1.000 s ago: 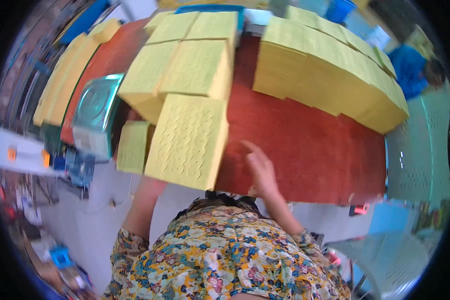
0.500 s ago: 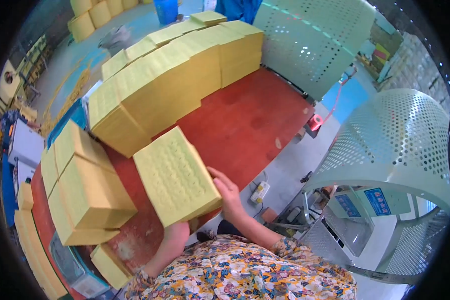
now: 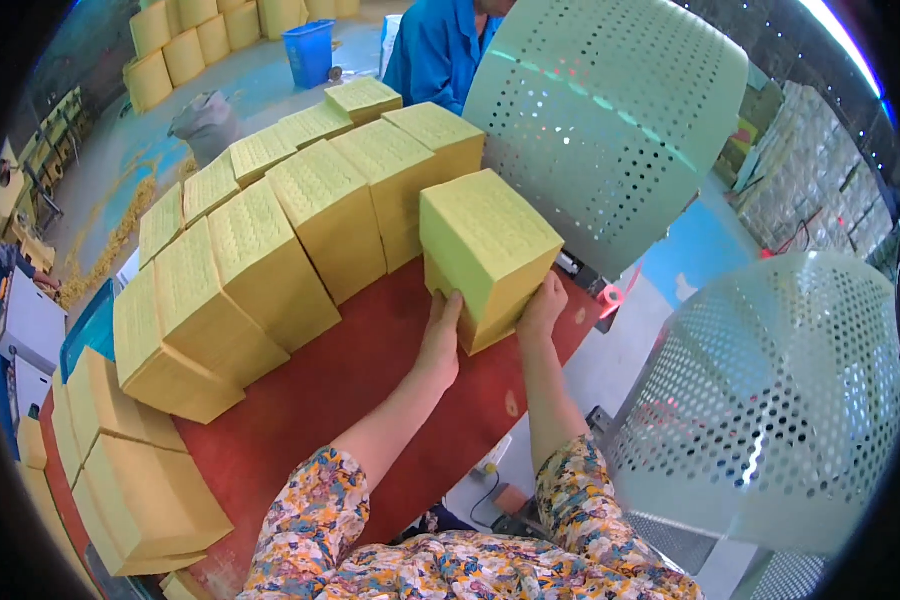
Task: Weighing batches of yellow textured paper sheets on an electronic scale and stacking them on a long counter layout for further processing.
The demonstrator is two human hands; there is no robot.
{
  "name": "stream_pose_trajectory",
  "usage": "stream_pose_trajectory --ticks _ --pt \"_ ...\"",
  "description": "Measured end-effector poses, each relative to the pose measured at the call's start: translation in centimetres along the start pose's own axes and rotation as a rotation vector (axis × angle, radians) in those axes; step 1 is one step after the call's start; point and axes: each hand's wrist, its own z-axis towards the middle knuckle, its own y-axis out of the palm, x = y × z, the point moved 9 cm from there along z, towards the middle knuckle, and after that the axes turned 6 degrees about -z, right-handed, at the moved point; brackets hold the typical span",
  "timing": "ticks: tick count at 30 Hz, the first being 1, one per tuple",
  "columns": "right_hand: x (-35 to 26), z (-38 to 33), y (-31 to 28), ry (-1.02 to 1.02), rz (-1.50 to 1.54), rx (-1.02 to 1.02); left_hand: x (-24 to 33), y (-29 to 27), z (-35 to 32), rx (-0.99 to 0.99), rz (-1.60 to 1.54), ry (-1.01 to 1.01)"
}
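Between my two hands is a thick block of stacked yellow paper (image 3: 490,230), held at the far right end of the red tabletop (image 3: 370,410). My left hand (image 3: 444,332) presses on its left side near the bottom, thumb up along the paper. Gripping the lower right side is my right hand (image 3: 543,305). The fingers under the block are partly hidden. Just left of it, a long double row of similar yellow paper blocks (image 3: 315,215) stands side by side, with embossed-looking tops. Whether the held block touches the table or the row, I cannot tell.
More yellow blocks (image 3: 150,490) stand at the near left. Behind the table end rises a pale green perforated metal guard (image 3: 590,130); another perforated guard (image 3: 770,400) curves at right. A person in blue (image 3: 432,50) is beyond the row, near a blue bin (image 3: 308,55).
My hands have carried the paper block away from my body, forward and to the right, toward the row's right end. The view has shifted, and a person in blue shows more.
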Motion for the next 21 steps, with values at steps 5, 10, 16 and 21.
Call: stream_pose_trajectory --ticks 5,10,16,21 --pt "1.8 8.4 0.5 -0.031 -0.092 0.022 -1.3 2.6 6.3 -0.032 0.052 0.002" --pt "2.3 13.7 0.3 -0.016 -0.032 0.017 -2.5 5.4 10.7 -0.039 0.17 0.039" --pt "3.1 17.1 1.0 -0.053 -0.09 -0.021 -2.6 5.8 14.1 -0.067 0.188 0.103" --pt "2.5 16.5 0.9 -0.192 -0.259 -0.031 1.3 4.8 7.1 -0.086 0.213 -0.03"
